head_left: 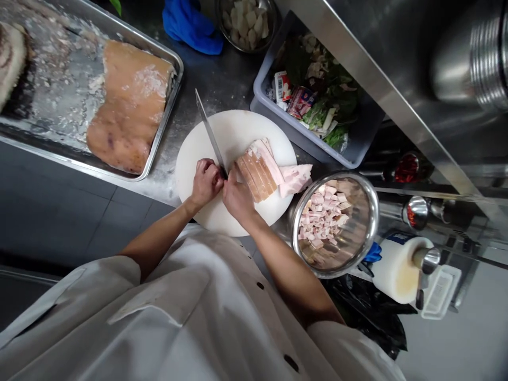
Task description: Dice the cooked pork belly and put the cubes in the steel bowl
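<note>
On the round white cutting board (198, 143) my two hands meet around the near end of a knife (210, 132). Its blade is seen almost edge-on and points away to the upper left. My right hand (239, 198) is closed around the handle end. My left hand (206, 182) is curled against it, fingers bent; whatever they pinch is hidden. Right of the hands lies a block of pork belly (256, 172) cut into several thick strips, skin side up. A paler flat slice of pork (296, 179) hangs over the board's right edge.
A metal bowl (373, 211) of diced pork stands at the right. Behind it are a grey bin (260, 98) of scraps and a bowl of peeled pale pieces (246, 24). At left, a steel tray (159, 153) holds a large pork slab (130, 106). A blue cloth or glove (190, 26) lies behind.
</note>
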{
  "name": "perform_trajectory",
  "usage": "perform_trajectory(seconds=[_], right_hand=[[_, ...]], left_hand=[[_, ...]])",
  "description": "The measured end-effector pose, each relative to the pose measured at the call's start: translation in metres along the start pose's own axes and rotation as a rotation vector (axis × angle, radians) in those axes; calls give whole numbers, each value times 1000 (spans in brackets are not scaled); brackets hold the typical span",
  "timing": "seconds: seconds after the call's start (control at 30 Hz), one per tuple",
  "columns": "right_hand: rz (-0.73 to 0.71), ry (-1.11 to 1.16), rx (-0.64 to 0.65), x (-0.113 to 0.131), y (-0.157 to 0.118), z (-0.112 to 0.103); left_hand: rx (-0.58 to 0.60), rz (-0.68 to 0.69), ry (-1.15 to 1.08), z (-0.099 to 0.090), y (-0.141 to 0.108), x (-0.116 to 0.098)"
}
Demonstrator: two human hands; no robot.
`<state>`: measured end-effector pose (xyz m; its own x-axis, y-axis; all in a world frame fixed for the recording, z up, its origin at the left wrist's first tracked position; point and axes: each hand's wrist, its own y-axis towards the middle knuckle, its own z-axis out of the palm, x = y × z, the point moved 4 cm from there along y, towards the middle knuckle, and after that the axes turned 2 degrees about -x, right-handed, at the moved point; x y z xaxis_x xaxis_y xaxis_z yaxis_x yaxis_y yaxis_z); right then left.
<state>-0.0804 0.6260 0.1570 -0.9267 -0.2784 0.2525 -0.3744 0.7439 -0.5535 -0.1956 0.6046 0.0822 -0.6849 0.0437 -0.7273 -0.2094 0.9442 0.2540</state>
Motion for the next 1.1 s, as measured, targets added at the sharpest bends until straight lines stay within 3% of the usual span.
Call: perform_trajectory(seconds=[0.1,0.2,0.33,0.43,0.6,0.67,0.73,0.8,0.9,1.0,1.1], right_hand=[[-22,-2,10,-3,-17,-14],[52,-45,111,-22,-78,-18],[168,-49,249,-48,-156,1],[182,-23,245,-49,-153,22],[96,33,57,-36,-73,36],[54,63,-26,-41,-60,35],[18,121,-82,-53,-71,37],[21,189,-145,-71,-101,44],[178,258,-291,-106,-156,60],[350,342,-373,-136,-197,78],[429,459,-376,-154,-216,95]], left_hand=[[-2,-23,-11,-3,-1,1],[-1,-27,-13,-3,0,1],[1,-21,-21,0,-1,4],[-3,-19,2,3,1,5],[-37,12,25,-3,4,0],[-55,10,16,-11,1,-4],[-78,-42,-17,-21,-7,-5],[-85,-137,-70,-27,-17,-4],[-67,-232,-60,-24,-27,-10],[-68,-203,110,-16,-21,-27],[-52,-94,307,-7,-11,-52]])
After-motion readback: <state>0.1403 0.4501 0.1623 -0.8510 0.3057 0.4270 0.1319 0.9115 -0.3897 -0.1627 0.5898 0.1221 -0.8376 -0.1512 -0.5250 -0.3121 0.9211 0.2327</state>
